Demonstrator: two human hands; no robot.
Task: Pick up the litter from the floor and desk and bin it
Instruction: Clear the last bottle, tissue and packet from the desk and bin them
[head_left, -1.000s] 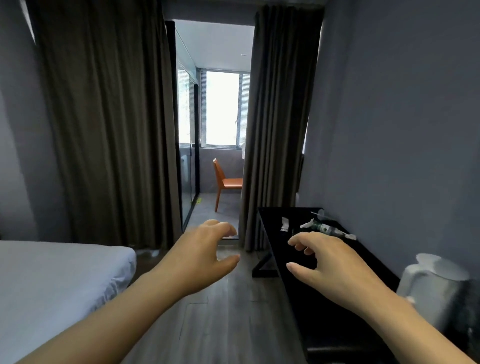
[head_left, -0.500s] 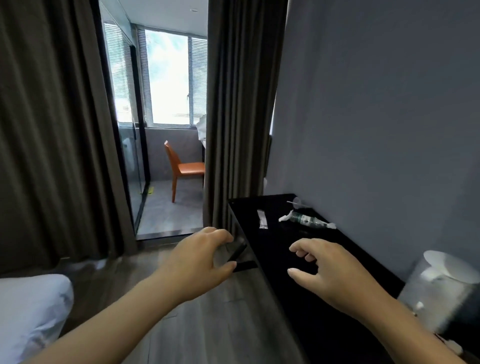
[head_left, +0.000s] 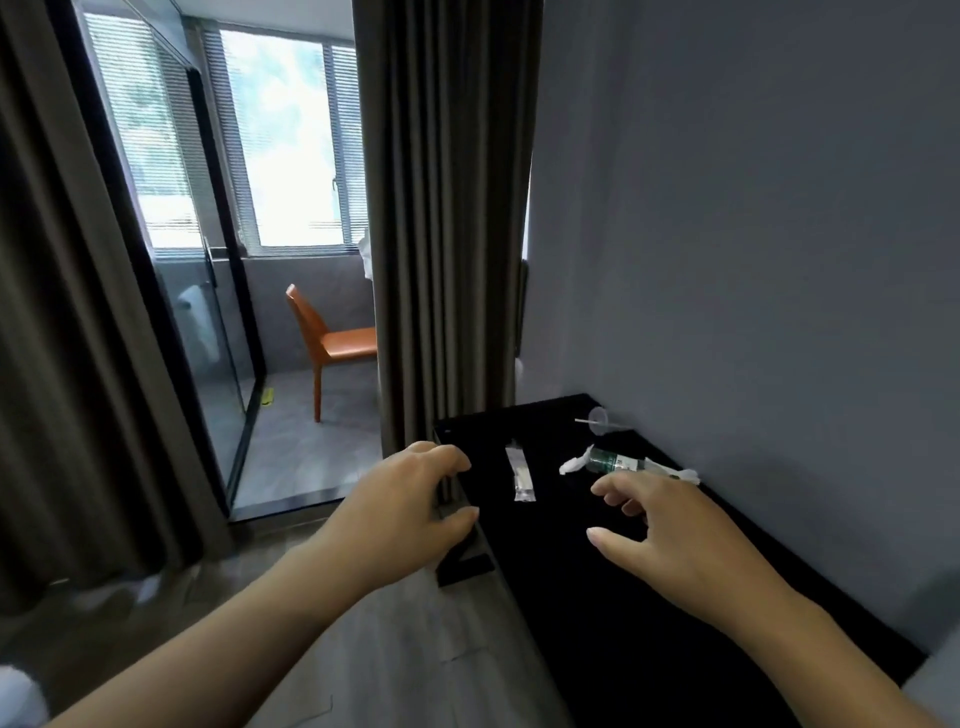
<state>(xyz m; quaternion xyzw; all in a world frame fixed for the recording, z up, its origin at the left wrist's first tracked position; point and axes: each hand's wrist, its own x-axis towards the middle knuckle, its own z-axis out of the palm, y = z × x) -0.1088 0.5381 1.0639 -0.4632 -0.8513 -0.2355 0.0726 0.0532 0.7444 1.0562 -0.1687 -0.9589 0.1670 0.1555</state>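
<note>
Bottle (head_left: 613, 461) lying flat on surface (head_left: 597, 597), long axis left-right; wrapper (head_left: 521, 475) left of bottle, pointing away. Left hand (head_left: 410, 506), right hand (head_left: 670, 530) both spread, empty.

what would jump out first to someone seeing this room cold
Two bare hands reach forward, empty: the left hand at the near corner of the black desk, the right hand over its top. Just past the right hand's fingers lies litter: a small bottle on its side among white tissue scraps, with a clear wrapper to its left. Beyond the curtains, an orange chair stands out under the bright window.
</note>
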